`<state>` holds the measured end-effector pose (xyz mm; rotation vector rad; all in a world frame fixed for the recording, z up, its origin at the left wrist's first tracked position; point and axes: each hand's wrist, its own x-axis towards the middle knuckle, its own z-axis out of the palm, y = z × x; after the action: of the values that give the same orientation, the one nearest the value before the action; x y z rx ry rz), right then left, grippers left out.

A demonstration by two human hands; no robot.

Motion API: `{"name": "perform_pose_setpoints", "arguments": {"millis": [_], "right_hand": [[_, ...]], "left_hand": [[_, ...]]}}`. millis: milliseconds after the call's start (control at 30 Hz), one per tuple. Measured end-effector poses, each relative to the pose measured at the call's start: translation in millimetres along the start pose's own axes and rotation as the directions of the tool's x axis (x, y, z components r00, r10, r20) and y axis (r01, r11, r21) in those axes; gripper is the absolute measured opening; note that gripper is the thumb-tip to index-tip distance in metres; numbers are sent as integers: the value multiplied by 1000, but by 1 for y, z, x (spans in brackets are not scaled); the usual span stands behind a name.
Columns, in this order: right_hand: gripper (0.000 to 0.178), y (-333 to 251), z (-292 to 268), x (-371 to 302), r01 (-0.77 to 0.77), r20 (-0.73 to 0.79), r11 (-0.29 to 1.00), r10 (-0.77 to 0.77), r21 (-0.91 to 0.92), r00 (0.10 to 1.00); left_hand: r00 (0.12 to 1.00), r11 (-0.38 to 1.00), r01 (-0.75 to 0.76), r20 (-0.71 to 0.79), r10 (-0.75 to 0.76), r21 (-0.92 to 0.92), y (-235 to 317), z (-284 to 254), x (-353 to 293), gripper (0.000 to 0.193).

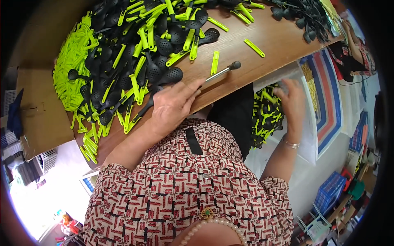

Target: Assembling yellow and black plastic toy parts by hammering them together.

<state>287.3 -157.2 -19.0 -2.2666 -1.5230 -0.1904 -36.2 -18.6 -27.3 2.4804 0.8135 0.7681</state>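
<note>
My left hand [175, 100] is closed at the table edge around a slim metal-shafted tool [221, 74] with a dark rounded head, like a small hammer. Its handle end is hidden in my palm. Beside that hand lies a heap of black slotted spoons [152, 70], many with bright green handle pieces. A loose green handle piece [214, 62] rests near the tool's head, and another green handle piece [254, 48] lies farther right. My right hand [290, 98], slightly blurred, is raised with fingers apart beside a pile of green-handled black utensils [266, 117] below the table.
Green handle pieces [74, 65] form a mound at the table's left, next to a cardboard box [45, 110]. More black utensils [305, 18] lie at the far right of the wooden table [279, 33]. Another person's arm [353, 39] shows there. Blue crates [330, 190] stand at lower right.
</note>
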Motion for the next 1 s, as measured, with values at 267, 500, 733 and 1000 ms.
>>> {"name": "perform_pose_setpoints", "arguments": {"millis": [267,500,733,1000], "right_hand": [[23,-106,113,175,560,-175,801,-532,212,828],[12,-146,106,211,733,38,680,-732,10,680],[17,-78,64,160,664,-8,743,-667,-84,745],[16,1,18,12,-515,558,511,81,689,826]], "left_hand": [[1000,998,-21,-4,22,58,4,-14,-10,45],[1000,998,10,-16,-9,63,3,-15,-19,44],[1000,999,30,-4,-30,-17,-3,-17,-13,43],[999,992,-12,38,8,122,-9,-23,-12,42]]}}
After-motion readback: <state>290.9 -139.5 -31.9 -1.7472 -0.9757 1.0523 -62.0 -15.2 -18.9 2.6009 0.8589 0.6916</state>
